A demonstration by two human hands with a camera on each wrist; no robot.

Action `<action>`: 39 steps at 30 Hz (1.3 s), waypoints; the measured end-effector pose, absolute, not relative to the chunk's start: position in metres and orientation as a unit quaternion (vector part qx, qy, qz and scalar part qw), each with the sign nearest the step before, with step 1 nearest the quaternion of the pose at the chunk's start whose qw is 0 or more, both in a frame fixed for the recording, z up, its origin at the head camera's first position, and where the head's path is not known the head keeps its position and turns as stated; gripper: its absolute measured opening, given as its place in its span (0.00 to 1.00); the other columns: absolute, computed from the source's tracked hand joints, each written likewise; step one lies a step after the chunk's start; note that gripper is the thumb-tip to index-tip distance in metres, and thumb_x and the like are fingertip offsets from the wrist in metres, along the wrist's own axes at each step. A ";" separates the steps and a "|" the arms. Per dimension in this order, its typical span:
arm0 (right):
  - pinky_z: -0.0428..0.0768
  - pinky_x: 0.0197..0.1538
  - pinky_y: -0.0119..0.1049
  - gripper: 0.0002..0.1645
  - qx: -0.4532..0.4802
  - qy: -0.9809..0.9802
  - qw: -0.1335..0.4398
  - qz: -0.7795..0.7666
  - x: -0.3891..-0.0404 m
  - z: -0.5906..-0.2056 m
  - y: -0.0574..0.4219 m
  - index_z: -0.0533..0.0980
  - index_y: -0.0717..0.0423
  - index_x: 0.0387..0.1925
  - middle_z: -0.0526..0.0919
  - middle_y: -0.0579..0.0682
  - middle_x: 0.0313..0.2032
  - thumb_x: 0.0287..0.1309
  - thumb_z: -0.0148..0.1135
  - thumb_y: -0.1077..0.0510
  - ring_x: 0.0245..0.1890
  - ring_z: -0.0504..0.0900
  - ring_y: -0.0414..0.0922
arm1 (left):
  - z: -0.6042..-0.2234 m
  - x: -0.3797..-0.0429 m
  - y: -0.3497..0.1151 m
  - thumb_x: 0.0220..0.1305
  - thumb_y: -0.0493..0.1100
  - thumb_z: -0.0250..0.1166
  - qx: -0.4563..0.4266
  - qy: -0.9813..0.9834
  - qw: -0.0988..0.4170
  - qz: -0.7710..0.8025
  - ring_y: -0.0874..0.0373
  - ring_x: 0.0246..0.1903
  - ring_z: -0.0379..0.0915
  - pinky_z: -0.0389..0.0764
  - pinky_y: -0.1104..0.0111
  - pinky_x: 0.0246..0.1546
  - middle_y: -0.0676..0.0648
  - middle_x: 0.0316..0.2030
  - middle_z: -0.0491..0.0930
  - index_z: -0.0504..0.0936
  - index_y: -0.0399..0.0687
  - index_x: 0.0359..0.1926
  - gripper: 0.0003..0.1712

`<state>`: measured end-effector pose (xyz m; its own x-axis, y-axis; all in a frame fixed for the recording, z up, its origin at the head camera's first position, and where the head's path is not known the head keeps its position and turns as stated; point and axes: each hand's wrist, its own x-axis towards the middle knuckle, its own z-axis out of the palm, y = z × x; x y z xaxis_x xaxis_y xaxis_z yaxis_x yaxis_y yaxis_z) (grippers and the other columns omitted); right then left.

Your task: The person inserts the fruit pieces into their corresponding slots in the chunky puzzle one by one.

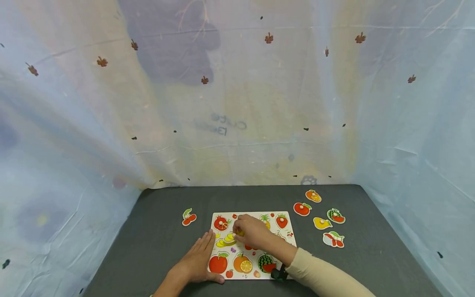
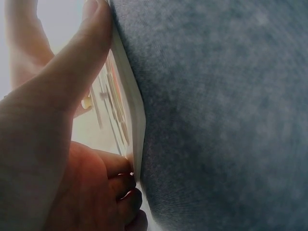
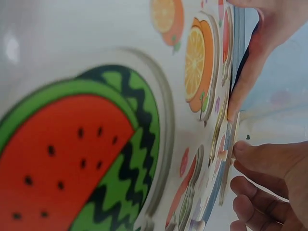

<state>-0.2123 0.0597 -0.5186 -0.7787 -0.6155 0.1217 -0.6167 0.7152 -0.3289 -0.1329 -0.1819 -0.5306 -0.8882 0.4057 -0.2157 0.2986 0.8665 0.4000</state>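
Note:
A white fruit puzzle board (image 1: 251, 274) lies on the dark table, printed with fruit pictures. My right hand (image 1: 253, 232) is over its upper middle, pinching a small fruit puzzle piece, of which a yellow bit (image 1: 240, 232) shows under the fingers. In the right wrist view the pinched piece (image 3: 233, 161) appears thin and edge-on, so its picture is hidden. My left hand (image 1: 200, 259) rests against the board's left side with fingers extended; its thumb lies at the front left corner. The left wrist view shows that hand along the white board edge (image 2: 136, 108).
A cherry piece (image 1: 189, 217) lies left of the board. To the right are several loose pieces: an orange (image 1: 313, 196), a red fruit (image 1: 302, 209), a yellow pear-like one (image 1: 322, 223), a watermelon (image 1: 336, 215) and a red-and-white one (image 1: 333, 239). Patterned curtains (image 1: 237, 103) surround the table (image 1: 148, 231).

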 end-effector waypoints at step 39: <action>0.75 0.34 0.27 0.08 0.356 -0.926 0.000 0.128 -0.208 -0.517 0.032 0.85 0.41 0.33 0.77 0.36 0.32 0.62 0.80 0.49 0.31 0.72 0.32 | -0.531 -0.134 -0.184 0.45 0.74 0.82 0.192 0.954 0.149 0.175 0.36 0.83 0.45 0.53 0.40 0.81 0.33 0.84 0.48 0.52 0.30 0.83 0.81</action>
<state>-0.2078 0.0321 -0.5167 -0.7466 -0.6589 0.0913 -0.6589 0.7137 -0.2377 -0.1340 -0.1837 -0.5307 -0.8818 0.4189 -0.2168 0.3146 0.8648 0.3912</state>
